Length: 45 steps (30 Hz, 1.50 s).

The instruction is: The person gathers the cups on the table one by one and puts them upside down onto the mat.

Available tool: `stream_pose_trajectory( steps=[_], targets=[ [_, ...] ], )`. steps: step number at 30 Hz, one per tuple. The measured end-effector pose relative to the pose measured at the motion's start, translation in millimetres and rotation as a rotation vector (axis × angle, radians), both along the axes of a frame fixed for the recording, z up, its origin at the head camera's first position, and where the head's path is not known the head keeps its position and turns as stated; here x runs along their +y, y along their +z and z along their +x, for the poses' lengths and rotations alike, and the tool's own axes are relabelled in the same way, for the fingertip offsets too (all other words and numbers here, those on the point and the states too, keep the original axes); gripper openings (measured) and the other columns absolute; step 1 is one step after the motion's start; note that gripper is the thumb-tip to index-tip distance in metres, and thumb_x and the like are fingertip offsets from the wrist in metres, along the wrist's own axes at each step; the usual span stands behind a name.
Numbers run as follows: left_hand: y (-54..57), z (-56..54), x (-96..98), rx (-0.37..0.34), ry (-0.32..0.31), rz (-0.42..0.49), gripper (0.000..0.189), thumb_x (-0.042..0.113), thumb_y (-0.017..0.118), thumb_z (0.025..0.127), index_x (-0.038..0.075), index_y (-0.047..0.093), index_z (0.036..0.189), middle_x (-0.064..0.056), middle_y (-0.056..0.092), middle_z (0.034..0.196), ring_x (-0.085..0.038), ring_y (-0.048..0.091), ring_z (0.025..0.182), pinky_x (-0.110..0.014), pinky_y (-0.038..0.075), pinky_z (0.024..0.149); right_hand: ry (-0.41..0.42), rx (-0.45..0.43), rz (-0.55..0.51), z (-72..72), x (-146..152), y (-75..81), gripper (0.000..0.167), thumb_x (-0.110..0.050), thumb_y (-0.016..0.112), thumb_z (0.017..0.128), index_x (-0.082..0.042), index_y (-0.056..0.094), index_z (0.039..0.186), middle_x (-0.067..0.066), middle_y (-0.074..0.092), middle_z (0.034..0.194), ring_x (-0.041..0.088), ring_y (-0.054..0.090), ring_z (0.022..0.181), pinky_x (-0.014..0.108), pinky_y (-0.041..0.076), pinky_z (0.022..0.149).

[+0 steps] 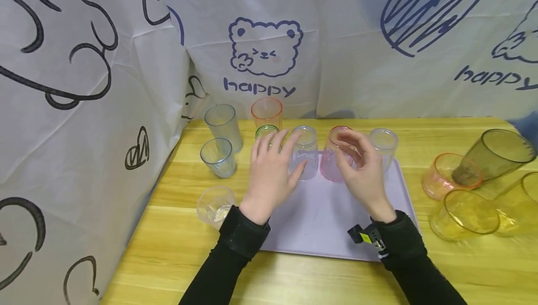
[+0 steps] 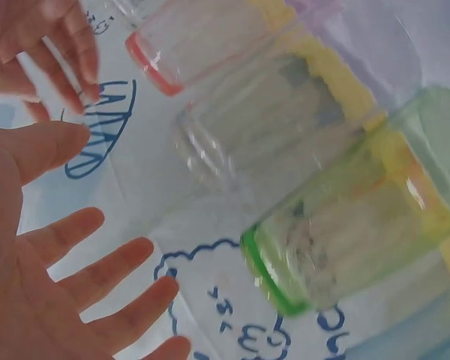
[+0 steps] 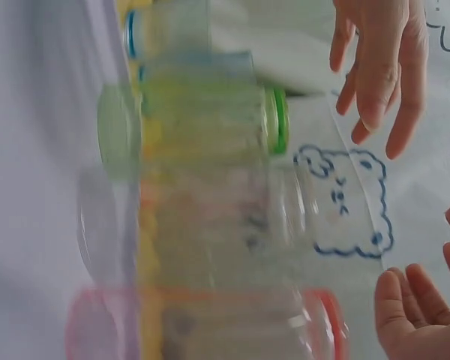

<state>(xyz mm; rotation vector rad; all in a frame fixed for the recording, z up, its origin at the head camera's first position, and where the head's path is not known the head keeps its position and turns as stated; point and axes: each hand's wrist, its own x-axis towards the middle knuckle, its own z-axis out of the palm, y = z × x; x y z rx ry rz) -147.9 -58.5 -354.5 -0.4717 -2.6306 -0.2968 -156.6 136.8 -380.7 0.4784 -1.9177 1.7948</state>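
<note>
My left hand point(image 1: 269, 174) is spread above the tray, overlapping the green-edged glass point(image 2: 352, 210) in the head view. My right hand point(image 1: 365, 169) hovers with bent fingers over the pink glass point(image 1: 329, 167). The left wrist view shows both hands apart from the glasses, holding nothing. Between the hands a clear glass point(image 1: 306, 155) stands upside down, its thick base upward. The green and pink glasses beside it are turned the same way. Another clear glass point(image 1: 384, 142) at the right end of this row is partly hidden by my right hand.
The row stands along the far side of a lilac tray point(image 1: 311, 230). Two bluish glasses point(image 1: 219, 162), a red-rimmed one point(image 1: 266, 109) and a clear one point(image 1: 210, 202) stand left and behind. Yellow point(image 1: 458, 221), orange and dark glasses are grouped right. A printed cloth point(image 1: 349, 62) hangs behind.
</note>
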Motion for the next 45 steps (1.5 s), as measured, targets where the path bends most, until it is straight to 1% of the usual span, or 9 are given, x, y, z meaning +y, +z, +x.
stream_pose_trajectory(
  steps=[5, 11, 18, 22, 29, 33, 37, 40, 45],
  targets=[
    [6.7, 5.3, -15.8, -0.001, -0.002, 0.006, 0.06, 0.04, 0.071, 0.092, 0.022, 0.051, 0.146, -0.008, 0.056, 0.145, -0.03, 0.052, 0.134, -0.051, 0.042, 0.114, 0.108, -0.139, -0.09, 1.0, -14.2, -1.4, 0.043, 0.019, 0.057, 0.088, 0.015, 0.05, 0.13, 0.002, 0.061, 0.12, 0.012, 0.062, 0.114, 0.017, 0.052, 0.1],
    [16.3, 8.8, -37.9, -0.016, -0.008, -0.041, 0.062, 0.038, 0.072, 0.092, 0.019, 0.049, 0.147, -0.009, 0.056, 0.145, -0.033, 0.055, 0.131, -0.052, 0.044, 0.111, 0.197, -0.236, -0.128, 1.6, -30.6, 0.2, 0.045, 0.013, 0.058, 0.092, 0.011, 0.045, 0.134, 0.003, 0.061, 0.12, 0.009, 0.064, 0.111, 0.016, 0.053, 0.097],
    [32.3, 3.1, -70.2, -0.054, -0.002, -0.094, 0.064, 0.038, 0.07, 0.093, 0.017, 0.047, 0.149, -0.013, 0.054, 0.147, -0.038, 0.054, 0.131, -0.055, 0.046, 0.11, 0.264, -0.328, -0.141, -0.7, -53.2, 11.4, 0.046, 0.009, 0.058, 0.095, 0.003, 0.045, 0.139, 0.021, 0.057, 0.13, 0.009, 0.065, 0.111, 0.02, 0.055, 0.098],
    [37.3, -14.9, -90.5, -0.063, -0.001, -0.049, 0.065, 0.037, 0.068, 0.093, 0.015, 0.045, 0.15, -0.014, 0.052, 0.148, -0.039, 0.053, 0.132, -0.056, 0.046, 0.109, 0.301, -0.357, -0.187, -5.0, -66.4, 18.7, 0.047, 0.009, 0.056, 0.095, 0.003, 0.043, 0.14, 0.025, 0.053, 0.133, 0.014, 0.064, 0.115, 0.022, 0.054, 0.1],
    [35.4, -53.8, -126.5, -0.081, 0.053, 0.018, 0.067, 0.037, 0.068, 0.092, 0.01, 0.046, 0.149, -0.018, 0.051, 0.149, -0.043, 0.052, 0.131, -0.059, 0.046, 0.105, 0.37, -0.431, -0.228, -11.7, -87.8, 27.4, 0.049, 0.006, 0.052, 0.096, 0.001, 0.04, 0.143, 0.028, 0.051, 0.138, 0.032, 0.059, 0.125, 0.02, 0.053, 0.098],
    [35.4, -74.5, -137.8, -0.162, 0.086, 0.048, 0.073, 0.041, 0.068, 0.092, 0.01, 0.041, 0.153, -0.02, 0.046, 0.152, -0.046, 0.048, 0.134, -0.062, 0.044, 0.107, 0.367, -0.43, -0.24, -14.9, -97.8, 29.7, 0.049, 0.006, 0.052, 0.095, 0.002, 0.04, 0.143, 0.028, 0.053, 0.137, 0.038, 0.058, 0.127, 0.02, 0.055, 0.097],
    [36.4, -93.5, -144.8, -0.276, 0.119, 0.071, 0.081, 0.044, 0.069, 0.091, 0.01, 0.034, 0.156, -0.022, 0.04, 0.156, -0.048, 0.043, 0.138, -0.065, 0.04, 0.111, 0.384, -0.485, -0.317, -16.4, -106.8, 31.7, 0.049, 0.005, 0.05, 0.096, 0.001, 0.039, 0.144, 0.027, 0.053, 0.135, 0.025, 0.062, 0.118, 0.022, 0.055, 0.098],
    [35.8, -106.4, -149.9, -0.377, 0.146, 0.114, 0.087, 0.046, 0.069, 0.09, 0.011, 0.029, 0.158, -0.023, 0.033, 0.16, -0.049, 0.036, 0.143, -0.066, 0.035, 0.114, 0.409, -0.537, -0.4, -18.3, -113.4, 32.6, 0.048, 0.003, 0.05, 0.098, 0.001, 0.038, 0.144, 0.019, 0.058, 0.127, 0.016, 0.063, 0.11, 0.024, 0.055, 0.098],
    [29.3, -124.8, -158.2, -0.512, 0.19, 0.199, 0.098, 0.052, 0.069, 0.087, 0.011, 0.02, 0.161, -0.025, 0.024, 0.164, -0.049, 0.029, 0.148, -0.066, 0.031, 0.118, 0.434, -0.633, -0.501, -20.8, -122.7, 32.3, 0.046, 0.0, 0.048, 0.1, -0.002, 0.038, 0.145, 0.003, 0.062, 0.111, 0.013, 0.065, 0.104, 0.027, 0.055, 0.1]
  ],
)
